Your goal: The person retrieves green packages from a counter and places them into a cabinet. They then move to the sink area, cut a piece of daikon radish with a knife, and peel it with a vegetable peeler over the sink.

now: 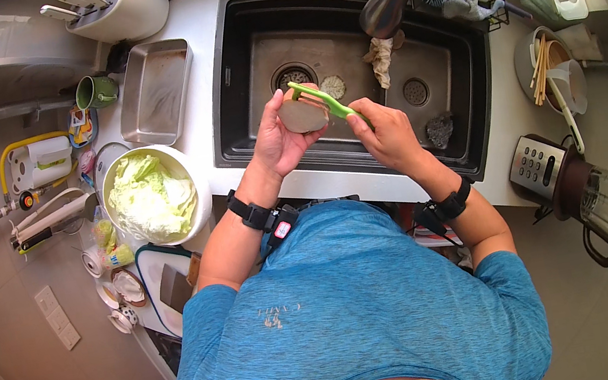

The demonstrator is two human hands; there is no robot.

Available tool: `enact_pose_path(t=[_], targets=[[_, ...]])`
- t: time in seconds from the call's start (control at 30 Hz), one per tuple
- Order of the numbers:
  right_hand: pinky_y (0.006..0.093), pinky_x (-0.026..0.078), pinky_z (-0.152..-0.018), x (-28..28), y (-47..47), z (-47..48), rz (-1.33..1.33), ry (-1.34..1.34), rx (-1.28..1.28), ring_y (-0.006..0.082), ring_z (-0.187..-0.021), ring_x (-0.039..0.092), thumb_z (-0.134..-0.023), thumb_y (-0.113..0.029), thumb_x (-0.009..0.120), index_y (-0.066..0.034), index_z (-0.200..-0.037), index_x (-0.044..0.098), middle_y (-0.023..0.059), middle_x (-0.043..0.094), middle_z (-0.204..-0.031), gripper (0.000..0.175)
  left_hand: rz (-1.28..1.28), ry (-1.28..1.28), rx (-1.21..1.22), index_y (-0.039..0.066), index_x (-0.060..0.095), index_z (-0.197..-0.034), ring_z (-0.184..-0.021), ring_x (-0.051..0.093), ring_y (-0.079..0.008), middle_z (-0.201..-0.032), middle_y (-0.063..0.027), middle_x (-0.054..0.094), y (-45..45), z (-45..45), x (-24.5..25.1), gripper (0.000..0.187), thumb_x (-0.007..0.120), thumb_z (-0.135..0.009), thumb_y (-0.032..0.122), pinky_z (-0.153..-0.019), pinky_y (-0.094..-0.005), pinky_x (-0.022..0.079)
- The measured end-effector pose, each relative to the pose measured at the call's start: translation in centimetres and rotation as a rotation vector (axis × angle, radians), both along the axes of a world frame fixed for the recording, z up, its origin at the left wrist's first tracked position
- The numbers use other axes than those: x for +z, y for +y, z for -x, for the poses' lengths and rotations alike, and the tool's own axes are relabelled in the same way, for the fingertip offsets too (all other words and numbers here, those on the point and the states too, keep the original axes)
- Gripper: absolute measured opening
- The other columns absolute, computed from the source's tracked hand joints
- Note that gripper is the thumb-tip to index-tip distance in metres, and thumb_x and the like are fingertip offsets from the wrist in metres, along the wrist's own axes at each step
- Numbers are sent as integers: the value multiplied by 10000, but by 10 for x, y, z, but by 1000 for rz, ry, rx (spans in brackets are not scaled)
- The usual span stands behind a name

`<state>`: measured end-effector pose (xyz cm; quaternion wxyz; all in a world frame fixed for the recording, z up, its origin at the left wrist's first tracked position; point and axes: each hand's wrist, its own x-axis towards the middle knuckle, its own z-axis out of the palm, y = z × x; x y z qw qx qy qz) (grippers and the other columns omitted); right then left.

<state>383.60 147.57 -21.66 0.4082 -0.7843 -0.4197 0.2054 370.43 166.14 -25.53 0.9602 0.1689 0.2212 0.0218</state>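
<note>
My left hand point(278, 140) holds a roundish root vegetable point(304, 115) over the front edge of the dark sink point(298, 155). Its flat greyish face shows, with brownish skin at the rim; its exact kind cannot be told. In my right hand point(384, 132) is the handle of a green vegetable peeler point(330, 101), whose head lies at the upper side of the vegetable. Behind my left hand are a drain strainer point(292, 76) and a pale round mesh-like piece point(332, 87) on the sink bottom. The undersides of both hands are hidden.
To the left stand a white bowl of cabbage leaves point(153, 196), a metal tray point(156, 94) and a green mug point(96, 91). A faucet point(386, 10) overhangs the sink, where a dark scouring pad point(440, 131) lies at right. A blender point(585, 193) and a pot point(533, 58) stand farther right.
</note>
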Motion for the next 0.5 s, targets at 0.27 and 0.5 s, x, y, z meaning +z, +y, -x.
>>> enact_pose_path(t=[0.27, 0.5], targets=[[463, 486, -575, -11, 3, 6, 16, -21, -39, 364, -644, 645, -994, -279, 621, -97, -988, 637, 131, 633, -694, 183, -180, 91, 60, 117, 560, -1383, -1105, 636, -196, -1253, -63, 634, -6, -2, -6, 571, 529, -1011, 550, -926, -399, 558], [474, 483, -587, -23, 16, 7, 61, 250, -84, 384, -653, 654, -997, -292, 611, -78, -984, 654, 157, 639, -676, 218, -231, 158, 111, 128, 558, -1379, -1127, 615, -206, -1260, -61, 626, -1, -4, -19, 569, 520, -1006, 555, -930, -407, 544]])
